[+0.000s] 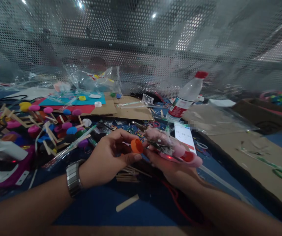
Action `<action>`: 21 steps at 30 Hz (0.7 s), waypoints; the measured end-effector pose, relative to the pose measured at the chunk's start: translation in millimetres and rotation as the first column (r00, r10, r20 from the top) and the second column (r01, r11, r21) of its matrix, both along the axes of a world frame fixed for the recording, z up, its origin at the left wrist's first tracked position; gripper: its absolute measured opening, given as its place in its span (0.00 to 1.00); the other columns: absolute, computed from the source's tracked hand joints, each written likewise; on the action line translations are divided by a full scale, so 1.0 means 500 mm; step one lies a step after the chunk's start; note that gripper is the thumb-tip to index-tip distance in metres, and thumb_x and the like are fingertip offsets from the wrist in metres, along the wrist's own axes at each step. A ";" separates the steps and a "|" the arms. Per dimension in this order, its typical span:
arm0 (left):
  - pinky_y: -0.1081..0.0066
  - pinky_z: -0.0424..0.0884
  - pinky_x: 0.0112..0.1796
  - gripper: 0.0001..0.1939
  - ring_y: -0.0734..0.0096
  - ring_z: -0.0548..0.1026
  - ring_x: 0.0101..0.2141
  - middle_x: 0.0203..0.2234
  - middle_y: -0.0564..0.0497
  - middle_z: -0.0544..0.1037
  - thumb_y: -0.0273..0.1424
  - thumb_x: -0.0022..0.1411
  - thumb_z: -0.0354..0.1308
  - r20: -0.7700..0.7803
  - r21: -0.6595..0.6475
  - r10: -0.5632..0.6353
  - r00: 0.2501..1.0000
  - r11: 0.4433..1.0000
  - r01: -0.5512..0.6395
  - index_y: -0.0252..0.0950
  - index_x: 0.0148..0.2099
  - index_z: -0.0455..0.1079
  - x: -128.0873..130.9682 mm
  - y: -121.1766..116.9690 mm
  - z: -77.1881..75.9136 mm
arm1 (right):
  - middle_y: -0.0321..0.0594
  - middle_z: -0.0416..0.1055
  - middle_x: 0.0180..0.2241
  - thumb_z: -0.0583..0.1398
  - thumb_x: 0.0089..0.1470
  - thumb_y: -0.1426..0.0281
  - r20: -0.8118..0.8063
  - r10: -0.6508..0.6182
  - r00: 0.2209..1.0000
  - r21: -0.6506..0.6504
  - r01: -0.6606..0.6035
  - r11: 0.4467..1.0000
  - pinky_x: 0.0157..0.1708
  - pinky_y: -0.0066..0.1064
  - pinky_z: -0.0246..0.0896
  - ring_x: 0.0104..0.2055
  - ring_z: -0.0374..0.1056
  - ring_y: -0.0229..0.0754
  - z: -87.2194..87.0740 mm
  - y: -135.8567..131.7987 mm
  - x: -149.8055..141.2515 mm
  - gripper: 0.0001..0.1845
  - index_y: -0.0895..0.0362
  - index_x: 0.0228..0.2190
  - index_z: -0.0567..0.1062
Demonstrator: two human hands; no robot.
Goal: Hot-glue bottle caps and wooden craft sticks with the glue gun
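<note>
My left hand, with a metal watch on the wrist, pinches an orange bottle cap between thumb and fingers. My right hand lies palm up and holds a small craft model made of pink caps, a red cap and thin sticks. The orange cap touches the left end of that model. Loose wooden sticks lie on the blue table just under both hands.
A heap of coloured caps and stick models fills the left. A plastic water bottle with a red cap stands behind, cardboard sheets beside it. A phone lies near my right hand. Perforated metal screen closes the back.
</note>
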State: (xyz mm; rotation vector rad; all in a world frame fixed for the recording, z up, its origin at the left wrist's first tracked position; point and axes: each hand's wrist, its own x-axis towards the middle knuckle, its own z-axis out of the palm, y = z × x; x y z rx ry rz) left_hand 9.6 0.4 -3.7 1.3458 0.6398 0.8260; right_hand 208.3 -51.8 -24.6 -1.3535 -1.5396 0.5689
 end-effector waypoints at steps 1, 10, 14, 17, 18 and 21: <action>0.70 0.76 0.36 0.17 0.70 0.79 0.33 0.32 0.51 0.81 0.28 0.52 0.74 -0.011 0.001 -0.002 1.000 1.000 0.002 0.34 0.42 0.73 0.000 0.000 0.000 | 0.38 0.80 0.38 0.67 0.56 0.56 0.006 0.003 1.000 0.001 -0.003 1.000 0.46 0.50 0.77 0.37 0.78 0.50 0.000 0.000 -0.001 0.20 0.45 0.50 0.78; 0.67 0.76 0.38 0.16 0.67 0.80 0.34 0.34 0.50 0.81 0.31 0.55 0.72 -0.029 0.007 -0.038 0.999 0.999 0.038 0.35 0.43 0.71 -0.003 0.000 0.001 | 0.38 0.80 0.37 0.64 0.59 0.56 -0.055 0.015 0.998 -0.082 -0.020 0.996 0.25 0.38 0.74 0.25 0.73 0.44 0.009 -0.005 -0.015 0.15 0.46 0.46 0.80; 0.68 0.76 0.34 0.20 0.64 0.80 0.34 0.29 0.52 0.79 0.33 0.54 0.74 -0.050 -0.021 -0.021 0.999 1.000 0.020 0.37 0.45 0.70 -0.004 0.002 0.000 | 0.37 0.77 0.31 0.64 0.58 0.53 -0.065 0.040 0.997 -0.092 -0.046 0.995 0.21 0.35 0.69 0.20 0.68 0.40 0.016 -0.005 -0.012 0.14 0.48 0.40 0.80; 0.70 0.74 0.31 0.21 0.64 0.79 0.32 0.26 0.54 0.77 0.34 0.54 0.73 -0.055 -0.042 -0.016 0.998 0.999 0.014 0.38 0.46 0.70 -0.005 0.004 0.002 | 0.36 0.76 0.30 0.65 0.58 0.53 -0.084 0.057 0.995 -0.114 -0.067 0.991 0.19 0.32 0.66 0.20 0.68 0.38 0.015 -0.004 -0.008 0.15 0.50 0.41 0.78; 0.70 0.73 0.31 0.20 0.65 0.79 0.32 0.27 0.53 0.77 0.33 0.55 0.73 -0.059 -0.037 -0.018 0.998 0.999 0.016 0.38 0.46 0.70 -0.004 0.003 0.003 | 0.36 0.76 0.31 0.65 0.58 0.53 -0.093 0.050 0.994 -0.113 -0.060 0.992 0.20 0.32 0.66 0.21 0.68 0.38 0.013 -0.003 -0.007 0.15 0.50 0.40 0.78; 0.71 0.72 0.31 0.18 0.67 0.79 0.32 0.30 0.51 0.79 0.31 0.54 0.72 -0.089 0.000 -0.015 0.996 1.000 0.015 0.36 0.45 0.71 -0.004 0.002 0.006 | 0.35 0.77 0.33 0.65 0.59 0.54 -0.119 0.046 0.992 -0.094 -0.057 0.994 0.23 0.32 0.66 0.22 0.67 0.36 0.003 -0.002 -0.006 0.14 0.51 0.34 0.76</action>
